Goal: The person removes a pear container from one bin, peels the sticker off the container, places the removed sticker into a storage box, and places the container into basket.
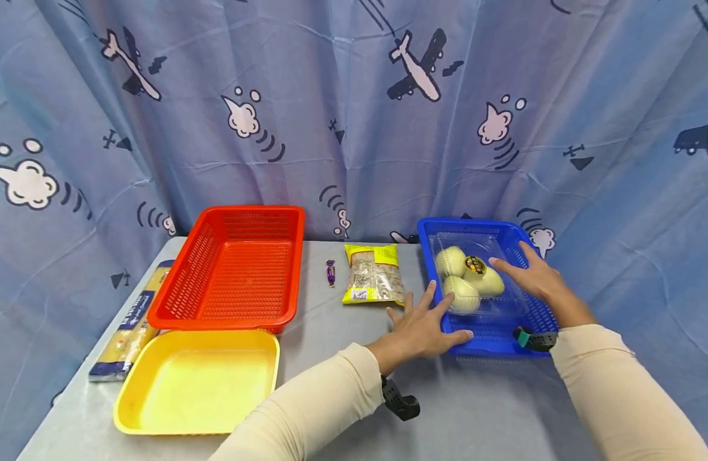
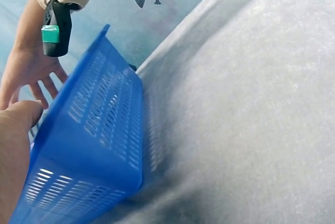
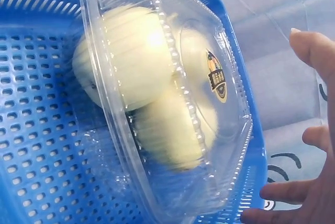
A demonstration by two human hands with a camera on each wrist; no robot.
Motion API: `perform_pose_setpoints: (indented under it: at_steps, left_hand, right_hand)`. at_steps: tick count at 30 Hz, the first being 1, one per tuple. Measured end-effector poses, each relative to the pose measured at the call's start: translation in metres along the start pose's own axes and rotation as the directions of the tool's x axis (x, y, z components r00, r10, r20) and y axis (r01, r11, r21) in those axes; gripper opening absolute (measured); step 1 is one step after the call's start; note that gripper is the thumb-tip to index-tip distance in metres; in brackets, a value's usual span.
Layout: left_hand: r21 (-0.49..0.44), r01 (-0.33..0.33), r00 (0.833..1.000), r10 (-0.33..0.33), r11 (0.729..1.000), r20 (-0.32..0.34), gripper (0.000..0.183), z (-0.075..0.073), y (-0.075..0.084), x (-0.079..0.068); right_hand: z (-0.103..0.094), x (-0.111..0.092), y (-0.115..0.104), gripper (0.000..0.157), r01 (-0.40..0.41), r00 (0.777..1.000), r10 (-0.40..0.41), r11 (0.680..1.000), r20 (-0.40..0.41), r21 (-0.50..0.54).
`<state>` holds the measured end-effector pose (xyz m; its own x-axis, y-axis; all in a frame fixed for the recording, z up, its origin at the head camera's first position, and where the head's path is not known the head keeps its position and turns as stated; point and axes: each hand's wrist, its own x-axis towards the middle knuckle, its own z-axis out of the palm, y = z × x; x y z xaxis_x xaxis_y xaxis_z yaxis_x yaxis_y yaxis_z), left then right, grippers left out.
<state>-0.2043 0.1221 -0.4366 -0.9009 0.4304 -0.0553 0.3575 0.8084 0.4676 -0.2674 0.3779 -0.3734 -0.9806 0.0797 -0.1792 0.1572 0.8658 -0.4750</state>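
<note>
A clear plastic clamshell box (image 1: 506, 306) lies tilted in the blue basket (image 1: 475, 346), with three pale yellow-green fruits (image 1: 462, 294) inside and a dark label (image 3: 216, 77) on its lid. My left hand (image 1: 419, 323) is spread at the basket's near left corner; whether it touches the rim, I cannot tell. In the left wrist view its thumb (image 2: 23, 113) lies beside the basket's upper edge. My right hand (image 1: 535, 278) hovers at the basket's right side, fingers apart. The right wrist view shows its fingers (image 3: 285, 191) away from the box, holding nothing.
Left of the blue basket lie a yellow-and-clear snack bag (image 1: 375, 274) and a small purple-wrapped candy (image 1: 330, 273). A red basket (image 1: 246, 282) and a yellow tray (image 1: 198, 384) stand further left, beside a long blue-and-yellow packet (image 1: 129, 326). A patterned curtain (image 1: 342, 128) hangs behind.
</note>
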Motion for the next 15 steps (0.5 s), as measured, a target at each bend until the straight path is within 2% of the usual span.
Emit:
perform_pose_setpoints:
  at_steps: [8, 15]
  left_hand:
    - [0.002, -0.005, 1.0, 0.005, 1.0, -0.006, 0.081, 0.003, -0.003, 0.0]
    - [-0.005, -0.017, 1.0, 0.017, 1.0, -0.014, 0.082, 0.004, -0.004, 0.0]
  right_hand:
    - [0.006, 0.008, 0.003, 0.11, 0.01, 0.999, -0.012, 0.999, 0.036, 0.036]
    - [0.013, 0.013, 0.01, 0.107, 0.01, 0.994, -0.023, 0.992, 0.104, 0.129]
